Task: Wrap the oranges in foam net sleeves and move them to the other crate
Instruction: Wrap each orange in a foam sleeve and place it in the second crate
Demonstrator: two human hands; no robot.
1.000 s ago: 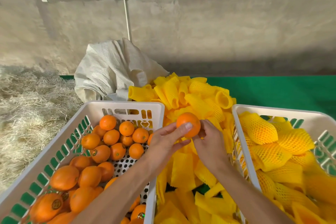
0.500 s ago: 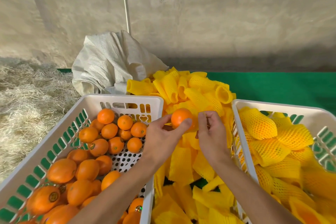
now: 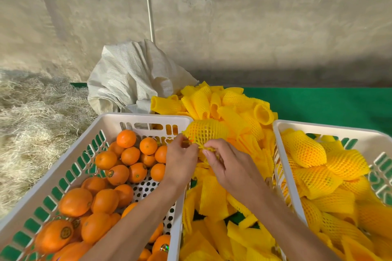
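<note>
Sleeved orange [image 3: 205, 133]: one fruit, already inside a yellow foam net sleeve, held in the air above the gap between the two crates, over the sleeve pile [image 3: 224, 112]. The bulge of the fruit lies just beyond the fingertips of both hands; only the near, open end of the net reaches the fingers. Left hand [image 3: 180, 161]: fingers curled, pinching the net's near edge from the left. Right hand [image 3: 228, 163]: fingers curled, pinching the same edge from the right, thumb side up. Left crate [image 3: 146, 118]: white plastic with green-slotted walls and a perforated floor, holding bare oranges [image 3: 118, 174]; several carry small round dark stickers, print too small to read. Right crate [image 3: 318, 128]: same make, filled with wrapped oranges [image 3: 305, 150]. Loose flat and tubular yellow sleeves lie between and behind the crates on a green mat [image 3: 328, 104]. Behind: white woven sack [image 3: 131, 78], straw [image 3: 31, 116] at left, concrete wall [image 3: 254, 27]. No legible writing anywhere.
</note>
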